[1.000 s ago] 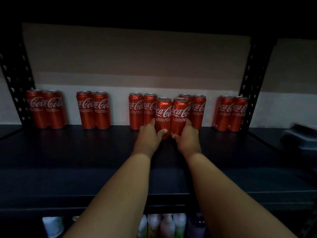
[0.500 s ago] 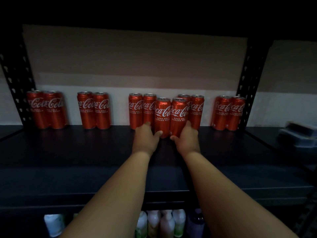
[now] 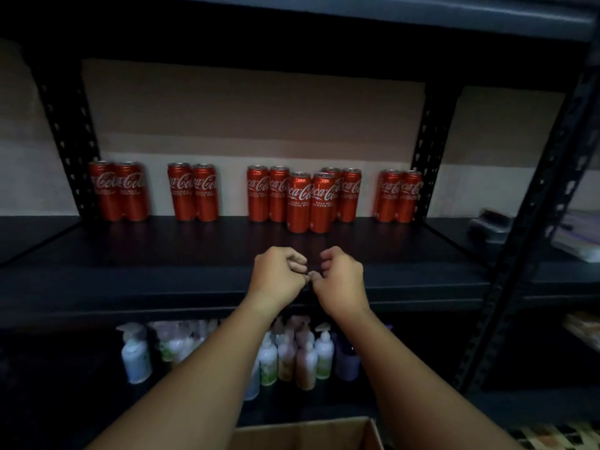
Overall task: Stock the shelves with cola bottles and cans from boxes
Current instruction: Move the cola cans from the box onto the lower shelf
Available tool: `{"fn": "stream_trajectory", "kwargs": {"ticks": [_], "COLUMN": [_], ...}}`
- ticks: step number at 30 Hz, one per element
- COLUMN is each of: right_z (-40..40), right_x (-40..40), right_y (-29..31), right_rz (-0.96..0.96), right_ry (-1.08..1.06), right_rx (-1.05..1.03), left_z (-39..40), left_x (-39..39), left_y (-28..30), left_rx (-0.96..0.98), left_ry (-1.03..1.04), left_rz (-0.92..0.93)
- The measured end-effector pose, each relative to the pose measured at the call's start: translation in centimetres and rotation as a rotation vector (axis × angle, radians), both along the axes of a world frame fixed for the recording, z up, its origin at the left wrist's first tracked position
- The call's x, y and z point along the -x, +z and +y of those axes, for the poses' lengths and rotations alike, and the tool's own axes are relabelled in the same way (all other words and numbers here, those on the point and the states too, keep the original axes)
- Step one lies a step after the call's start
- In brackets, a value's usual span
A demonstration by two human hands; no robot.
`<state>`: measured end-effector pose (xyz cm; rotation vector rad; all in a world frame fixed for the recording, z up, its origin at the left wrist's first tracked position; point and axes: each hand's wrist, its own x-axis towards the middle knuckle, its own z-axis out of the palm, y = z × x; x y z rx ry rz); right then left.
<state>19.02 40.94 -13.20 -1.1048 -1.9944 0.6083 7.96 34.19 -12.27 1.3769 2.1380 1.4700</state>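
While dim: lower-shelf pump bottles [image 3: 302, 355] blurred behind forearms.
Box: cardboard box [image 3: 308, 433] cut off below.
Hands: left hand [image 3: 279, 274] and right hand [image 3: 341, 277] curled, holding nothing, short of front cola cans [image 3: 311, 203].

Premises: a shop stockroom or retail storage area, dimly lit. Evidence: black slotted-steel racking, with a perforated upright [image 3: 532, 228] at the right of the frame. Red cola cans [image 3: 310, 203] stand grouped in pairs along the back of the centre shelf [image 3: 162, 264]. Pump and lotion bottles [image 3: 292, 355] are massed on the tier below. An open cardboard box [image 3: 305, 433] sits at bottom centre.
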Motion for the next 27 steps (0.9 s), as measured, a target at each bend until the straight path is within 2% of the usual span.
{"fn": "stream_trajectory", "kwargs": {"ticks": [4, 8, 15, 19, 21, 27], "right_z": [-4.8, -8.2, -11.6, -12.2, -12.4, -11.6], "right_x": [-2.5, -4.2, -5.6, -6.2, -6.5, -7.0], "right_y": [-2.0, -6.0, -16.3, -22.4, -25.2, -32.1], "right_rz": [0.083, 0.036, -0.223, -0.396, -0.493, -0.62], "right_ry": [0.046, 0.062, 0.072, 0.082, 0.066, 0.05], "right_rx": [-0.056, 0.016, 0.287, 0.391, 0.401, 0.53], "left_z": [-4.9, -8.4, -11.2, -12.2, -12.4, -12.0], "left_x": [-3.2, -5.3, -5.5, -5.4, -5.3, -5.0], "left_y": [-1.4, -7.1, -20.2, -27.3, -30.5, -36.1], "left_rx": [-0.127, -0.131, 0.197, 0.41, 0.514, 0.707], "left_ry": [-0.019, -0.02, 0.116, 0.106, 0.103, 0.092], "left_rz": [-0.009, -0.085, -0.153, -0.295, -0.285, -0.295]}}
